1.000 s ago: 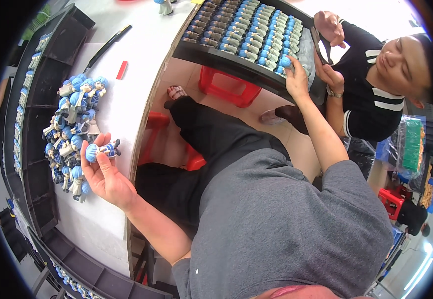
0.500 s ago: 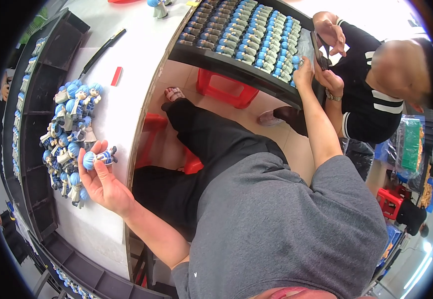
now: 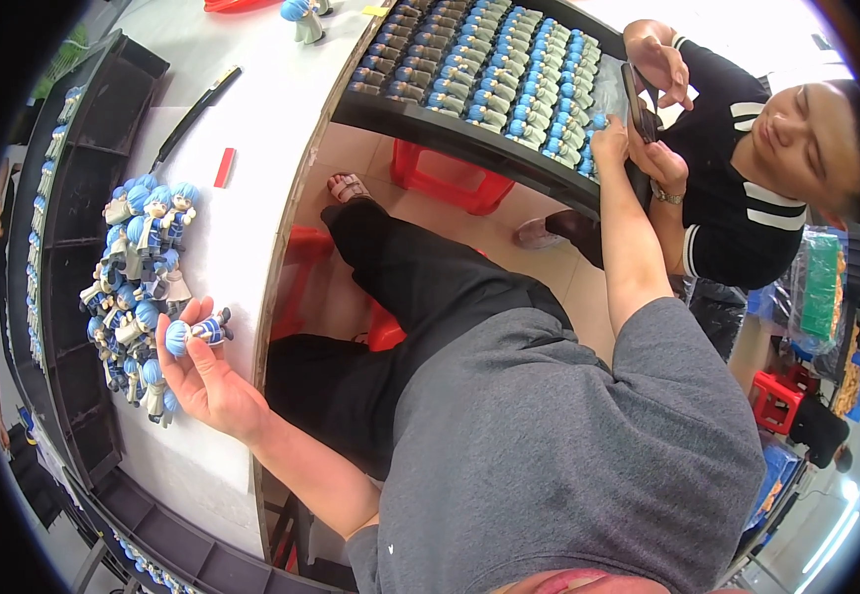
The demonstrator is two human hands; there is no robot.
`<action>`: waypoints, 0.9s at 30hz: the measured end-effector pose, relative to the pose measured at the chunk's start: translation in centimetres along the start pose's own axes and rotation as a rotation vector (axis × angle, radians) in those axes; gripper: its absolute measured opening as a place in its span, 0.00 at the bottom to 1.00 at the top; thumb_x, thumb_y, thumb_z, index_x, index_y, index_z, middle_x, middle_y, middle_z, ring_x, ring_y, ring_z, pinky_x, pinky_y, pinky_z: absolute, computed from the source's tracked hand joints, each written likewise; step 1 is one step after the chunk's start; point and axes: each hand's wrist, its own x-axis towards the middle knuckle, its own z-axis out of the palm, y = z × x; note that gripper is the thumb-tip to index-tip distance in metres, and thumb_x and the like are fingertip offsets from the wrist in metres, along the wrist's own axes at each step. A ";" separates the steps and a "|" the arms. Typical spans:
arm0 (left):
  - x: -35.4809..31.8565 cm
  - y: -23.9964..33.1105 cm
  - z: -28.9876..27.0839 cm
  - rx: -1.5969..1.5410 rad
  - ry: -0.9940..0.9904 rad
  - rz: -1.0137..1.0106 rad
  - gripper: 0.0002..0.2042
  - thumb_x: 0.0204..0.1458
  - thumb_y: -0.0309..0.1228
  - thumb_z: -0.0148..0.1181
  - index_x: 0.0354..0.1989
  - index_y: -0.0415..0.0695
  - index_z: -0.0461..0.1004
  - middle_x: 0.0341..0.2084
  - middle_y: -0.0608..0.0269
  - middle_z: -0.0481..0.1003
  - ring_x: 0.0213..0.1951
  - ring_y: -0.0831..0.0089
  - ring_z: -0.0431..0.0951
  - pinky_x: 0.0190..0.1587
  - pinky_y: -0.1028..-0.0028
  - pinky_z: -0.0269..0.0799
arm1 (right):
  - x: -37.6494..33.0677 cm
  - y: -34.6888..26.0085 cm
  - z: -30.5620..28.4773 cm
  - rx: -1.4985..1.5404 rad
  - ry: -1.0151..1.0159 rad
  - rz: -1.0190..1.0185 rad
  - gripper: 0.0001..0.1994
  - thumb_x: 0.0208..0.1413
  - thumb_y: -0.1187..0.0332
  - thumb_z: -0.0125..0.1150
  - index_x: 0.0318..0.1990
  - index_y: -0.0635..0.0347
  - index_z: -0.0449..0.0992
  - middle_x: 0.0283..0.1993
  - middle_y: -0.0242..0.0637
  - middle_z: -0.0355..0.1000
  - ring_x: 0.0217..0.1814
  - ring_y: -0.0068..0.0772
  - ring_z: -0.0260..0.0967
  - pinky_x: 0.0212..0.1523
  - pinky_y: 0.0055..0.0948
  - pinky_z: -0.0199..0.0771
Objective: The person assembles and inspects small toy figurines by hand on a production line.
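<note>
Left hand [image 3: 207,381] holds one small blue-haired figurine [image 3: 195,332] between thumb and fingers, above the white desk [image 3: 261,119] and just beside a pile of similar figurines [image 3: 138,277]. Right hand [image 3: 610,142] reaches far forward and its fingers rest on the black tray of figurines [image 3: 450,129]; whether it grips anything I cannot tell.

Head-worn fisheye view, looking steeply down over the wearer's own body.

The single camera sits above the grey-shirted torso, facing the white table [image 3: 252,129] to the left and ahead; the left hand [image 3: 207,381] is near, the right hand [image 3: 610,144] farther out by the black tray [image 3: 469,139]. Edges bend at the rim.
</note>
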 end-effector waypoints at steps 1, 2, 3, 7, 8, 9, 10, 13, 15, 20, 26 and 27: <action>0.1 0.0 0.2 -0.009 0.000 -0.002 0.17 0.56 0.25 0.47 0.54 0.35 0.60 0.42 0.45 0.71 0.46 0.59 0.72 0.49 0.68 0.67 | 0.3 0.1 0.1 0.001 0.000 0.000 0.19 0.44 0.72 0.48 0.48 0.51 0.71 0.47 0.52 0.68 0.50 0.50 0.65 0.50 0.41 0.64; 0.1 0.1 0.1 -0.011 0.007 -0.003 0.17 0.56 0.24 0.47 0.54 0.35 0.60 0.42 0.45 0.71 0.46 0.59 0.72 0.49 0.68 0.67 | 0.3 0.0 0.3 0.012 -0.049 0.055 0.19 0.45 0.70 0.46 0.46 0.50 0.73 0.46 0.52 0.69 0.50 0.50 0.66 0.50 0.41 0.65; 0.1 0.1 0.0 -0.003 0.018 0.001 0.17 0.56 0.24 0.47 0.54 0.35 0.60 0.42 0.45 0.71 0.46 0.59 0.72 0.49 0.68 0.67 | 0.5 -0.2 0.7 0.023 -0.100 0.109 0.18 0.45 0.69 0.45 0.45 0.50 0.74 0.45 0.51 0.70 0.50 0.50 0.66 0.50 0.41 0.65; 0.2 0.4 -0.9 -0.063 0.058 -0.002 0.16 0.55 0.21 0.45 0.53 0.33 0.59 0.40 0.46 0.71 0.44 0.63 0.72 0.50 0.69 0.65 | 3.1 3.7 5.3 -0.468 -0.154 -0.315 0.16 0.47 0.63 0.46 0.41 0.60 0.75 0.38 0.46 0.74 0.40 0.43 0.72 0.38 0.39 0.71; 0.4 0.5 -0.3 -0.078 0.069 0.007 0.16 0.55 0.21 0.45 0.53 0.33 0.60 0.39 0.48 0.72 0.42 0.66 0.73 0.49 0.71 0.65 | 5.8 7.2 6.3 -0.600 -0.236 -0.396 0.17 0.49 0.62 0.44 0.42 0.60 0.74 0.42 0.44 0.72 0.44 0.41 0.71 0.40 0.38 0.70; 0.8 0.1 0.6 -0.155 0.055 -0.027 0.15 0.55 0.21 0.45 0.52 0.35 0.61 0.38 0.51 0.73 0.42 0.68 0.73 0.49 0.72 0.65 | 8.4 9.8 6.7 -0.739 -0.303 -0.474 0.18 0.51 0.62 0.42 0.43 0.60 0.73 0.46 0.43 0.71 0.47 0.38 0.69 0.41 0.38 0.70; 0.7 0.1 -0.1 -0.195 0.055 -0.037 0.15 0.55 0.21 0.46 0.52 0.36 0.62 0.38 0.51 0.73 0.41 0.68 0.73 0.48 0.73 0.65 | 7.1 7.6 7.5 -0.669 -0.280 -0.411 0.19 0.54 0.60 0.38 0.49 0.55 0.68 0.53 0.42 0.65 0.51 0.40 0.66 0.47 0.43 0.65; 0.4 0.4 -0.7 -0.470 0.090 -0.152 0.16 0.56 0.23 0.47 0.53 0.38 0.61 0.38 0.51 0.73 0.41 0.65 0.74 0.47 0.70 0.69 | 2.5 4.9 6.7 -0.701 -0.101 -0.372 0.22 0.62 0.54 0.26 0.57 0.47 0.63 0.60 0.42 0.58 0.59 0.53 0.56 0.57 0.52 0.52; 0.2 1.2 -1.4 -0.552 0.120 -0.203 0.17 0.57 0.26 0.46 0.55 0.40 0.59 0.40 0.51 0.72 0.42 0.63 0.75 0.45 0.69 0.71 | -3.7 0.2 3.0 -0.843 0.123 -0.702 0.21 0.61 0.57 0.33 0.57 0.53 0.62 0.59 0.48 0.57 0.59 0.56 0.54 0.59 0.53 0.49; 0.1 1.5 -2.1 -0.610 0.070 -0.195 0.18 0.61 0.34 0.36 0.56 0.39 0.58 0.43 0.46 0.70 0.45 0.58 0.73 0.46 0.66 0.72 | -21.1 -15.1 -8.6 0.617 -0.318 -1.004 0.18 0.52 0.76 0.52 0.52 0.66 0.65 0.53 0.48 0.63 0.58 0.44 0.58 0.59 0.38 0.55; 0.9 1.9 -1.0 -0.560 0.034 -0.236 0.15 0.61 0.33 0.37 0.53 0.41 0.60 0.43 0.51 0.70 0.46 0.63 0.73 0.46 0.69 0.70 | -28.3 -25.9 -12.0 1.101 -0.829 -1.069 0.17 0.47 0.82 0.57 0.48 0.65 0.69 0.43 0.41 0.71 0.40 0.29 0.70 0.41 0.24 0.71; 0.9 1.8 -1.1 -0.564 0.055 -0.239 0.14 0.60 0.32 0.38 0.52 0.41 0.61 0.43 0.51 0.71 0.46 0.64 0.73 0.47 0.68 0.70 | -29.1 -27.6 -12.5 1.087 -0.738 -1.227 0.19 0.44 0.81 0.60 0.47 0.64 0.69 0.41 0.42 0.70 0.39 0.32 0.70 0.38 0.25 0.71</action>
